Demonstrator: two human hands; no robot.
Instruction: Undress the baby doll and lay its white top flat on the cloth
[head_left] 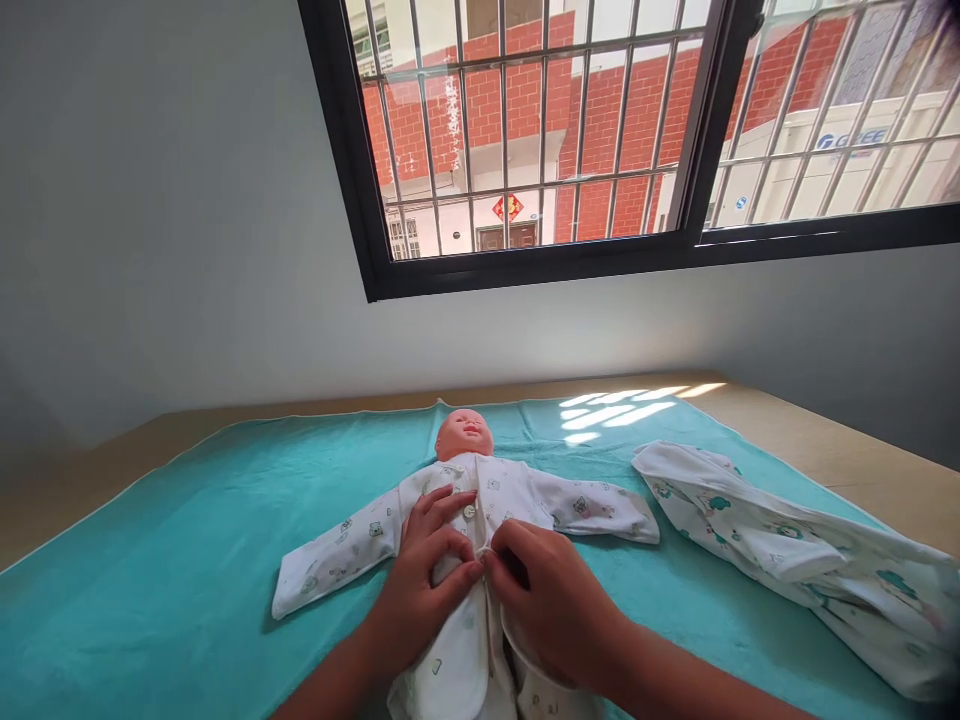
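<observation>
Currently pinches the front edge of a white printed jacket [499,487] with both hands, at the middle of the front. Closes thumb and forefinger of the left hand [427,562] on the fabric, with the other fingers spread across the chest area. Closes thumb and forefinger of the right hand [553,592] on the same edge, with the remaining fingers curled and the fingertips of both hands in contact. Cannot tell a fastener from plain fabric between the fingertips. Just above the pinch, note a round button [469,511]. Find the jacket on a doll [465,437], laid on its back near the centre, with head beyond the collar and both sleeves stretched outward. Near the right-hand sleeve end, locate a second printed garment [780,545], laid in loose folds toward the lower right. Beneath these items, note a turquoise cloth [150,590], spread over a wooden table [795,432] and marked by bright sunlight patches [615,413] at the far edge. Behind, observe a pale wall [187,220] and a dark-framed window [525,277] with metal bars [503,110].
</observation>
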